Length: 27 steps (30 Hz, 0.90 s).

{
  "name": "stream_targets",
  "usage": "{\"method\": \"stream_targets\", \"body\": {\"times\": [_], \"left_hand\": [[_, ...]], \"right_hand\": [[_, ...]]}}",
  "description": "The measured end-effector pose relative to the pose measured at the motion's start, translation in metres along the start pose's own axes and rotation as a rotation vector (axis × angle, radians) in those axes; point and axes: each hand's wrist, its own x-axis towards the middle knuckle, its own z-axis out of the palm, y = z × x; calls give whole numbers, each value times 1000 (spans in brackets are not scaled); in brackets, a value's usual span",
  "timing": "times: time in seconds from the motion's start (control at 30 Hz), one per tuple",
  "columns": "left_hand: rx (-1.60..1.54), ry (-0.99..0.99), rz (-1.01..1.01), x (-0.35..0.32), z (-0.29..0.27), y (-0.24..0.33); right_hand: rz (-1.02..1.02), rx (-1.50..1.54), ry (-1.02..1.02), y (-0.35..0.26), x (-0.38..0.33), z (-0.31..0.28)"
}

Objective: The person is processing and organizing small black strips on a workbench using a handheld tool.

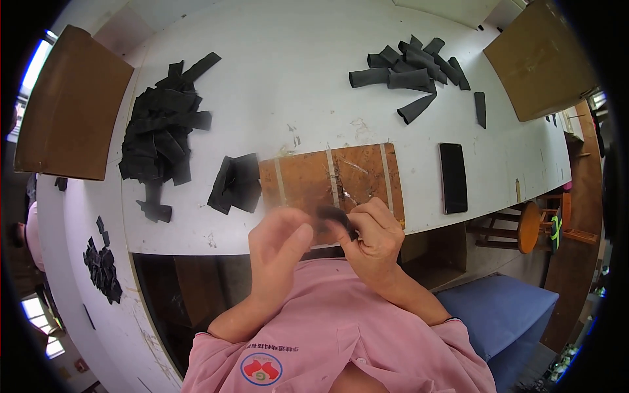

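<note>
Black fabric piece: pinched in the right hand, over the near part of the brown board
Left hand: blurred; cannot tell whether it pinches the piece
Worktop edge: near; a slack pinch could drop the piece past it
Room: beyond the board, between left pile and right pile

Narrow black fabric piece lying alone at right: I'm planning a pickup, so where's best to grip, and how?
Probably pinch the narrow black fabric piece across its middle, from the near left: its long sides run near to far, and the brown cardboard box stands close on its right.
</note>
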Motion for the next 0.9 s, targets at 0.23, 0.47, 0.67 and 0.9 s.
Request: {"method": "stream_targets", "body": {"times": [0.23,0.47,0.67,0.9], "left_hand": [[-105,-33,-201,5,0,1],[64,56,-88,6,0,-8],[693,104,445,3,13,-15],[-94,144,-158,15,7,-11]], "right_hand": [[-168,-67,-45,9,-2,-3],[-45,200,-341,4,7,-8],[-44,118,-255,2,7,-8],[-165,-208,-95,5,3,15]]}}
